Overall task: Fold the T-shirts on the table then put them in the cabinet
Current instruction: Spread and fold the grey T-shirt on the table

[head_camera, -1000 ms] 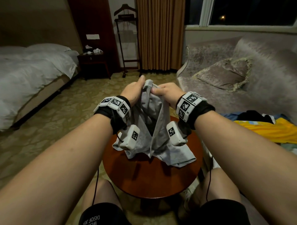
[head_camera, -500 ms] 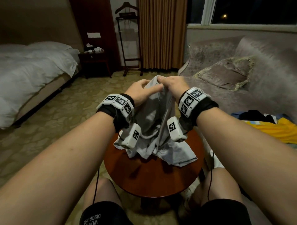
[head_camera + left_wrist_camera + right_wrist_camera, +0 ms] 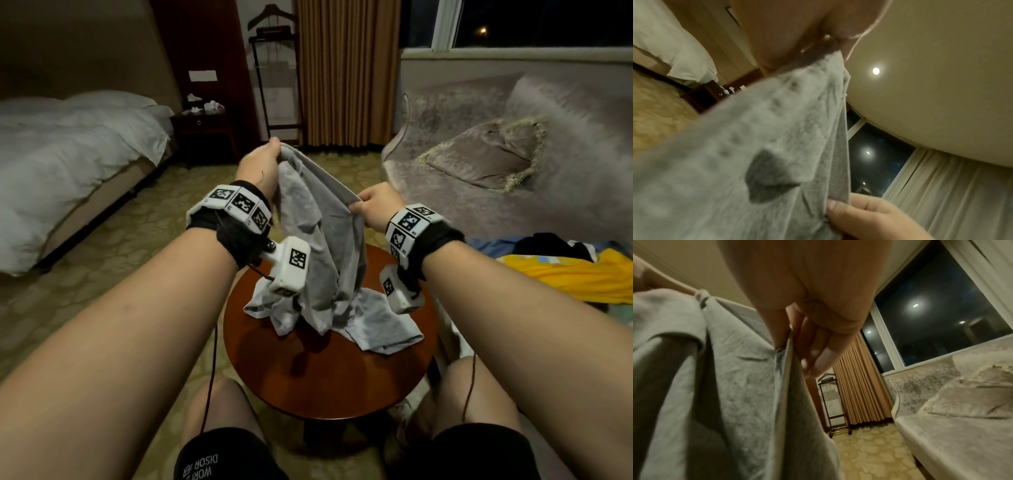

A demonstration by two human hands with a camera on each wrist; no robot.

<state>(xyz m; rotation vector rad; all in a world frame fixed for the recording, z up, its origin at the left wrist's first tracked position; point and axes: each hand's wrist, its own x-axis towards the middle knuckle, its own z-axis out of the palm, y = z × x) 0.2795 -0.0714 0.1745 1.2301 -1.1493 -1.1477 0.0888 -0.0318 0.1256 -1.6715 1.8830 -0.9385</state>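
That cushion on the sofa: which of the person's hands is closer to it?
Right. The right hand holds the grey T-shirt on the side toward the cushion; the left hand grips the shirt's far end, toward the bed.

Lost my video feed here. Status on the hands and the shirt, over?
Left hand and right hand both pinching grey T-shirt edge. Shirt lifted, unfolded, its bottom bunched on round table. Nothing in the way.
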